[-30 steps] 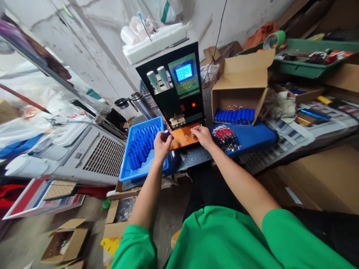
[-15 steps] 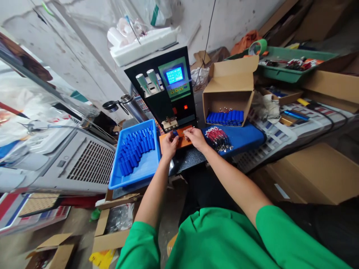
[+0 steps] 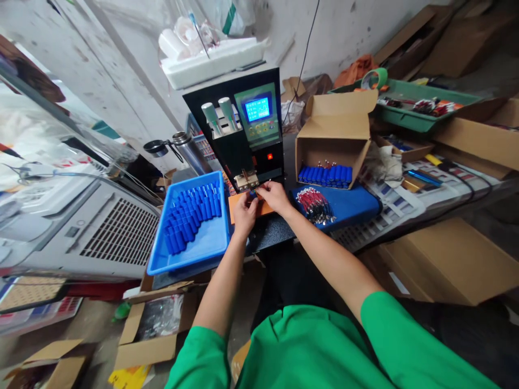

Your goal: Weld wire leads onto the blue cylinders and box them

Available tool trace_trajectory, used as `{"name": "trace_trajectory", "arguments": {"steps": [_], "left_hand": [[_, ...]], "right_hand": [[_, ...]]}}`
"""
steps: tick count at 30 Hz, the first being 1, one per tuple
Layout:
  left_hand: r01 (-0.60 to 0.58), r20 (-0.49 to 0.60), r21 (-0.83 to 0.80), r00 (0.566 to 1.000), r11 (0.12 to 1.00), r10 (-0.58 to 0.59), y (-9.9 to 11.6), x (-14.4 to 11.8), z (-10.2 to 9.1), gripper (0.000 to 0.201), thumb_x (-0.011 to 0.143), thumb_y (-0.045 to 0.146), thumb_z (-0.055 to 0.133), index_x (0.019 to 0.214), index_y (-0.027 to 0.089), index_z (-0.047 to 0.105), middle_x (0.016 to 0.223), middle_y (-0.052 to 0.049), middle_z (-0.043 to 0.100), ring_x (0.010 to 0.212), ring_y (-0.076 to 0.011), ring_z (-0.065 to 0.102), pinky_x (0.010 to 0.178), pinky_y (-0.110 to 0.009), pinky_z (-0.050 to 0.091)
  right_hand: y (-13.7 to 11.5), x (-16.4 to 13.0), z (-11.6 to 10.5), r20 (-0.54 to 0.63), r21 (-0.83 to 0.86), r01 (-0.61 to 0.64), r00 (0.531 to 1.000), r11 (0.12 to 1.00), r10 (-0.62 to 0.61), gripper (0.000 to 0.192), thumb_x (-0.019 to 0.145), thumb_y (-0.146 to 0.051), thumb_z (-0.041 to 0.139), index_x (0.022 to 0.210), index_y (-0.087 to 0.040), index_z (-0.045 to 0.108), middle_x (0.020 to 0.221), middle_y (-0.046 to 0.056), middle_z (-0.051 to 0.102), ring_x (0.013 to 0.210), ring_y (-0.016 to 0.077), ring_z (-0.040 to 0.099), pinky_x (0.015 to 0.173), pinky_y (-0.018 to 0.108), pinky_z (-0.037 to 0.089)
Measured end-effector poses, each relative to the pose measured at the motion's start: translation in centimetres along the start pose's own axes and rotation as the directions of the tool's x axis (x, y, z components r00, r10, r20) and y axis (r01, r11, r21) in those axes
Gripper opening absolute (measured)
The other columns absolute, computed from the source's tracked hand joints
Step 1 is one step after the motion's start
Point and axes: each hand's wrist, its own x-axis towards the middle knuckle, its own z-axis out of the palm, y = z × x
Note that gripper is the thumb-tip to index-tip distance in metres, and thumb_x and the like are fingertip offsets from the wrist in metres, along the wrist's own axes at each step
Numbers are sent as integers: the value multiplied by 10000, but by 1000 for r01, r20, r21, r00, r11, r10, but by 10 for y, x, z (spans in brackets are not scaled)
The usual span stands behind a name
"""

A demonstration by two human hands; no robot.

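Observation:
My left hand (image 3: 245, 213) is closed on a blue battery cell (image 3: 253, 193), mostly hidden by the fingers, under the electrode pins of a black spot welder (image 3: 243, 175). Pinched in my right hand (image 3: 275, 196) is what looks like a wire lead, barely visible; its fingertips meet the left hand at the cell. An orange board (image 3: 236, 203) lies beneath both hands. To the left, a blue tray (image 3: 206, 244) holds many standing blue cells (image 3: 190, 216). Right of my hands lies a bunch of red and black wire leads (image 3: 314, 204) with white connectors.
An open cardboard box (image 3: 333, 116) with blue cells having leads stands on the right, on a blue surface (image 3: 357, 205). Behind the tray is a steel flask (image 3: 190, 152). A green tray (image 3: 430, 121) sits farther right. White foam (image 3: 214, 59) tops the welder.
My right hand has moved left and in toward the cell, so both hands now meet below the welder's pins. The camera view has shifted slightly.

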Motion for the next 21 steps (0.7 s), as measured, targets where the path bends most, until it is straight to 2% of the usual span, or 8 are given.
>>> {"name": "trace_trajectory", "arguments": {"steps": [7, 21], "left_hand": [[-6, -14, 1, 1000, 1000, 6, -3, 0, 1, 253, 903, 322, 615, 1100, 183, 689, 994, -57, 739, 813, -162, 655, 761, -284, 515], [28, -32, 23, 999, 999, -27, 0, -3, 2, 228, 900, 323, 621, 1069, 185, 688, 942, -44, 730, 760, -151, 637, 748, -276, 510]], "right_hand": [[0, 5, 4, -13, -170, -25, 1000, 985, 23, 134, 797, -290, 659, 757, -168, 700, 764, 50, 735, 756, 194, 676, 681, 264, 479], [-5, 4, 6, -23, -138, -37, 999, 990, 35, 107, 771, -264, 677, 711, -175, 689, 724, 40, 724, 726, 204, 677, 678, 280, 494]]}}
